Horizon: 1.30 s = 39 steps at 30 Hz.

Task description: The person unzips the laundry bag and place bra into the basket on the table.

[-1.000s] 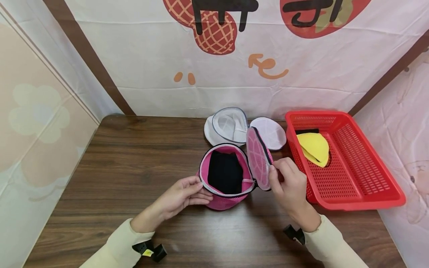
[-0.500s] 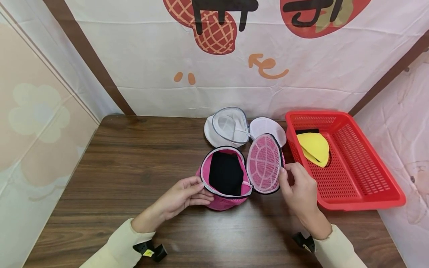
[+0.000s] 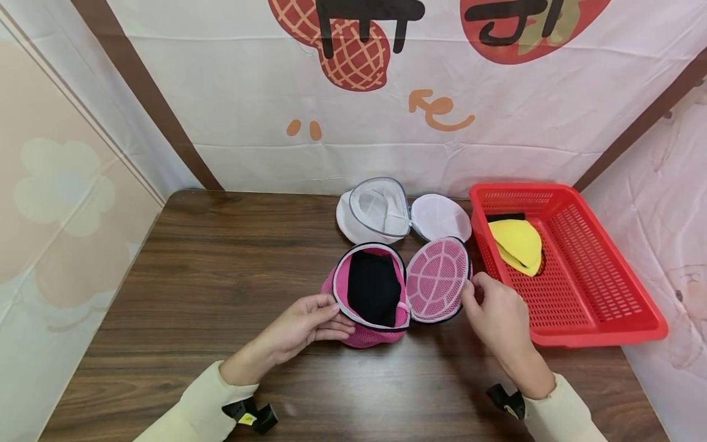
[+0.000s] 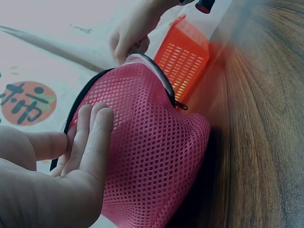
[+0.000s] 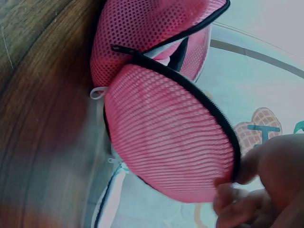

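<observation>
A pink mesh laundry bag (image 3: 369,336) stands on the table with its round zip lid (image 3: 439,279) folded out to the right. Inside lies a folded black cloth (image 3: 374,288). My left hand (image 3: 301,325) pinches the bag's near-left rim, thumb over the edge and fingers along the outer mesh, as the left wrist view also shows. With thumb and fingers, my right hand (image 3: 499,316) pinches the lid's outer edge. The black zip slider (image 5: 124,49) hangs near the hinge in the right wrist view.
Behind the pink bag, a white mesh bag (image 3: 361,224) lies with its lid (image 3: 440,218) opened to the right. A red plastic basket (image 3: 596,334) at the right holds a yellow cloth item (image 3: 518,245) and something black (image 3: 505,217). A printed curtain (image 3: 248,80) backs the brown table (image 3: 221,270).
My right hand has moved right, swinging the lid from nearly upright to lying outward, its inner side now facing up. The bag tilted slightly; my left hand stayed on the rim.
</observation>
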Tool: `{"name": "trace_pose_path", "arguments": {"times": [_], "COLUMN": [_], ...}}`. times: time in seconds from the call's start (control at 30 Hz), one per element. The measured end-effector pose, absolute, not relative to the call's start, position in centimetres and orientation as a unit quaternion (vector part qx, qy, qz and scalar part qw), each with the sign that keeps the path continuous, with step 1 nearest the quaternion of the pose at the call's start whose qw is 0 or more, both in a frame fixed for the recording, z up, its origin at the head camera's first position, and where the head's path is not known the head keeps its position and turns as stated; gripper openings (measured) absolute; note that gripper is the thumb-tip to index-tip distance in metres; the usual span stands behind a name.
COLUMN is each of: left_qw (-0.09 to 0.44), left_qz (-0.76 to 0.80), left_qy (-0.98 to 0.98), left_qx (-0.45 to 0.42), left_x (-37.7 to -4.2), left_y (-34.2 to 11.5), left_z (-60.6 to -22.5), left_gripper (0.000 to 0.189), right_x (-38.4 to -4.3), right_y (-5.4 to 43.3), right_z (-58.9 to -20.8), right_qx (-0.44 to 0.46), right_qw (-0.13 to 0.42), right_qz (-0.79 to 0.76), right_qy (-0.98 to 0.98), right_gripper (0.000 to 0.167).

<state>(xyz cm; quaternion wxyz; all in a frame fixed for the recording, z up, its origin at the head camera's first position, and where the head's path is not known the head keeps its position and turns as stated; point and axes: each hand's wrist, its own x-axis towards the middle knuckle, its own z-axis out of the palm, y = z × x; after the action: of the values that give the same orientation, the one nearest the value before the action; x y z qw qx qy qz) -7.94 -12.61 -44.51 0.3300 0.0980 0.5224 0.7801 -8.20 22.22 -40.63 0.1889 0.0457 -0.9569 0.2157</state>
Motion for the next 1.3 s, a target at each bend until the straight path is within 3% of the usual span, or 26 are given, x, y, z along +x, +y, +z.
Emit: {"name": "trace_pose_path", "arguments": {"times": [0.3,1.3], "left_qw": [0.331,0.334], "left_qz": [0.779,0.774], "left_qy": [0.526,0.532], "left_qx": [0.089,0.078], "left_x": [-8.0,-8.0], "left_y": [-12.4,-12.5], "left_z": [-44.4,-44.4], "left_gripper": [0.020,0.025], "right_x": [-7.8,-6.1], "right_y": [22.6,23.3], "right_z": [-40.6,-45.7], "right_qx": [0.015,0.013], "right_qw": [0.106,-0.025], "right_qz": [0.157,0.086], "right_qy": [-0.982,-0.996], "right_gripper": [0.026,0.034]}}
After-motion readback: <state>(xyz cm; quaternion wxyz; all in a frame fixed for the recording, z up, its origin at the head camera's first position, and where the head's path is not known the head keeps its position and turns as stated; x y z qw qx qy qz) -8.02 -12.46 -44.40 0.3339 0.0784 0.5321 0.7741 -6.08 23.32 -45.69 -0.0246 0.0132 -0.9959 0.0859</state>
